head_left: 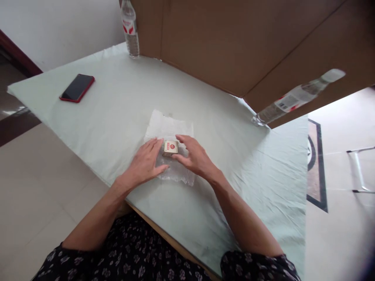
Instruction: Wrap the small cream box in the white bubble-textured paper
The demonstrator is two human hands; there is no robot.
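Observation:
A small tan box with a red label [170, 148] sits on a sheet of clear bubble wrap [172, 128] in the middle of the table. My left hand [145, 162] rests on the wrap, its fingers stretched flat and touching the box's left side. My right hand [194, 155] lies on the other side, fingers extended, with the thumb and fingertips against the box's right edge. Both hands flank the box; neither lifts it.
The table wears a pale green cloth [111, 113]. A red-cased phone [77, 88] lies at the far left. One plastic water bottle [130, 29] stands at the back, another [293, 99] at the right by large cardboard panels [234, 43]. Tiled floor surrounds the table.

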